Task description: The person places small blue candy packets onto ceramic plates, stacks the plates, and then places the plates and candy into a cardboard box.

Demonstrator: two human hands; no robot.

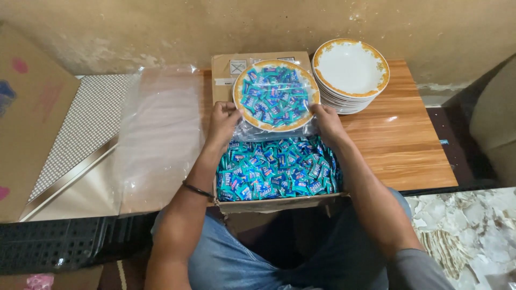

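One plate with an orange-gold patterned rim is held level between both hands, over the far half of an open cardboard box. It is heaped with small blue and teal wrapped candies, too many to count, and sits inside a clear plastic bag whose loose film hangs below its near edge. The left hand grips the plate's left rim through the film, fingers curled narrow around the edge. The right hand holds the right rim the same way, fingers closed on it. A dark bracelet circles the left wrist.

The box beneath is one carton, flaps open, its near half packed with loose candies of the same blue and teal kind, again beyond counting. It rests on a low wooden table, its near end overhanging the table's near edge above the person's lap in blue jeans.

At the table's far right corner stands one stack of empty white plates with the same orange rim; the edges show several, but the exact number cannot be told. The stack is just beside the held plate, not touching it.

Over the table's left edge lies one large sheet of clear plastic, spreading onto a white dotted panel. Farther left leans one flat piece of brown cardboard.
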